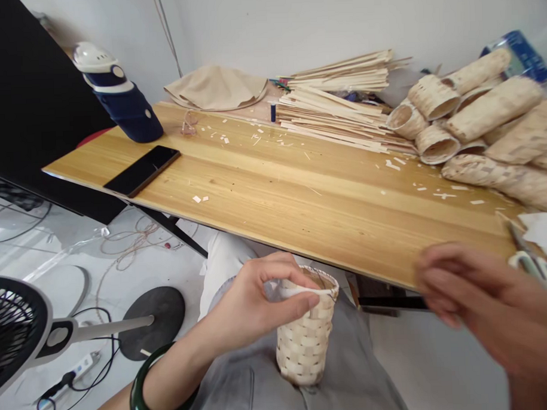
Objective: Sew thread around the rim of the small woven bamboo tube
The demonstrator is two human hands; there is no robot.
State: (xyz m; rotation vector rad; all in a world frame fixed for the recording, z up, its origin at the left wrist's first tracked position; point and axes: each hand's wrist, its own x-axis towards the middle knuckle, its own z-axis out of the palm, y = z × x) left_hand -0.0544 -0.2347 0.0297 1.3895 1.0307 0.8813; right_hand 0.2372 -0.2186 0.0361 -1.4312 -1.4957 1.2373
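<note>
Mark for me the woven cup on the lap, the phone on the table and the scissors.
woven cup (304, 346), head view, on its woven side wall.
phone (142, 170), head view, middle of its dark screen.
scissors (532, 262), head view, on the pale handle by the table's right edge.

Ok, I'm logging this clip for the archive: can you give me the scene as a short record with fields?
setting: wooden table, person seated at its edge
left hand: pinches the rim of a small woven basket on the lap
right hand: blurred, beside scissors, holding nothing visible
on table: phone, bottle, strip stack, woven tubes
floor: fan
</note>
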